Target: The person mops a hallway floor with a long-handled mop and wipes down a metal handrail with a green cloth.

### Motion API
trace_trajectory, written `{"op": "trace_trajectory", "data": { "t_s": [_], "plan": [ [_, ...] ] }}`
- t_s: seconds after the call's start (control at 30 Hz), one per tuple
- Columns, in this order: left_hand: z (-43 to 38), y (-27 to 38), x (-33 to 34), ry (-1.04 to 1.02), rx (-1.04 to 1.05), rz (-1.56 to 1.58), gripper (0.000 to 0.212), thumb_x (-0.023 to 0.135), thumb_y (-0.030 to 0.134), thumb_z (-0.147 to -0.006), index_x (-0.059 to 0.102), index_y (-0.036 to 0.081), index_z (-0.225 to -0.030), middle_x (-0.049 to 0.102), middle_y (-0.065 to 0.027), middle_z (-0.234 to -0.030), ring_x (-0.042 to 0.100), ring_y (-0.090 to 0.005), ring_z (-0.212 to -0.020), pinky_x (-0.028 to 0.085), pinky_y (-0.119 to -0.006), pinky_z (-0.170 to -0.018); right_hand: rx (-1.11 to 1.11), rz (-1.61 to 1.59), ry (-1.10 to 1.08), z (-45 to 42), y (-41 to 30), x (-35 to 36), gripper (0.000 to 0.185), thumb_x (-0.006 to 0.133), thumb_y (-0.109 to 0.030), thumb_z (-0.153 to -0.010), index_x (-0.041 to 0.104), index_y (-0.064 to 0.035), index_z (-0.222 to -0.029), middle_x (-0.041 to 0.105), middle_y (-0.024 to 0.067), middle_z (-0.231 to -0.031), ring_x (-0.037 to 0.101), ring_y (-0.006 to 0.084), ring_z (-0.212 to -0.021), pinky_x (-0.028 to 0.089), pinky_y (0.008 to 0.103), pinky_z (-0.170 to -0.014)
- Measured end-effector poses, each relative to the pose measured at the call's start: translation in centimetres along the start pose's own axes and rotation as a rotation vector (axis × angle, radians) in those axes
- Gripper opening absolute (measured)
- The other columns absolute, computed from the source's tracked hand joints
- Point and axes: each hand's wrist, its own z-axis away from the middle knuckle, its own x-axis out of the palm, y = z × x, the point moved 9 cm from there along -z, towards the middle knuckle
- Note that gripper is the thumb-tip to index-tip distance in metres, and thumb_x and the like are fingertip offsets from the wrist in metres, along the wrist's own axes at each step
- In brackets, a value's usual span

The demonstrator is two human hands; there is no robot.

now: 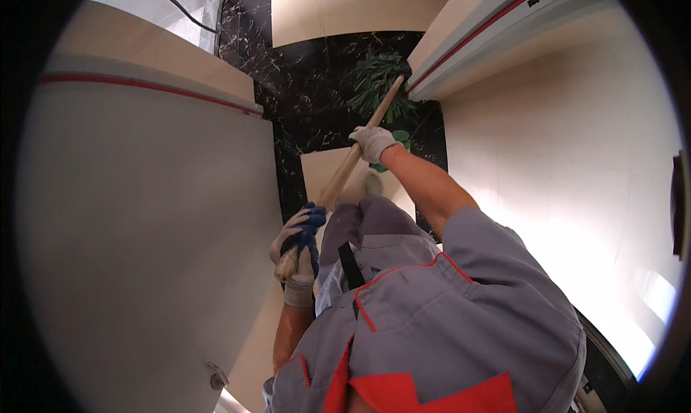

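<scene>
A long wooden handle [340, 176] runs slantwise from the lower left up towards a broom with green bristles [380, 83], which rests on the dark marbled floor by the right door jamb. Near the handle's lower end, my left hand [299, 245], in a white and blue work glove, is closed round the wood. Farther up the shaft my right hand [373, 142], in a whitish glove, grips it too. Beneath the right wrist a green object [400, 137] on the floor is partly hidden; I cannot tell what it is.
A grey door [146, 208] with a metal lever handle [217, 378] stands on the left. The door frame with a red strip [480, 32] rises on the right, beside a pale tiled wall [540, 143]. At the upper left a dark cable [181, 8] crosses plastic sheeting [156, 13].
</scene>
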Motion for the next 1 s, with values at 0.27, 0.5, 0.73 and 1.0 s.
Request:
{"op": "trace_trajectory", "data": {
  "t_s": [0.27,0.5,0.73,1.0],
  "plan": [
    [-7.5,5.2,-10.3,-0.039,-0.111,-0.042,0.020,0.069,0.018,-0.104,0.064,-0.001,-0.105,0.074,-0.0237,-0.099,0.074,-0.0424,-0.101,0.055,-0.062,-0.104,-0.046,-0.200,0.036,-8.1,-9.2,-1.3,0.030,0.073,-0.011,-0.092,0.074,-0.0110,-0.122,0.071,0.0155,-0.125,0.071,0.0367,-0.120,0.060,0.0486,-0.097],
    [-5.2,14.6,-21.6,0.128,-0.013,-0.080,0.017,0.070,0.017,-0.103,0.064,0.001,-0.102,0.072,-0.0224,-0.089,0.075,-0.0408,-0.093,0.055,-0.065,-0.101,-0.214,-0.345,0.130,-4.0,-28.5,-1.1,0.033,0.071,-0.017,-0.091,0.073,-0.0087,-0.123,0.072,0.0182,-0.121,0.071,0.0383,-0.119,0.057,0.0476,-0.101],
    [-3.6,19.4,-20.7,0.043,0.313,-0.247,0.038,0.066,0.027,-0.106,0.052,0.003,-0.079,0.060,-0.0168,-0.063,0.068,-0.0355,-0.060,0.060,-0.063,-0.077,-0.524,-0.524,0.072,-3.3,-37.5,1.9,0.033,0.072,-0.013,-0.088,0.072,-0.0106,-0.121,0.072,0.0167,-0.122,0.069,0.0391,-0.120,0.056,0.0493,-0.100],
    [-1.2,18.8,-17.3,0.120,0.233,-0.266,0.029,0.060,0.023,-0.102,0.050,0.010,-0.078,0.050,-0.0064,-0.062,0.058,-0.0255,-0.062,0.055,-0.047,-0.078,-0.588,-0.559,-0.053,0.5,-35.9,5.0,0.024,0.070,-0.008,-0.091,0.076,-0.0113,-0.114,0.075,0.0174,-0.122,0.072,0.0374,-0.119,0.057,0.0474,-0.099]
  ]
}}
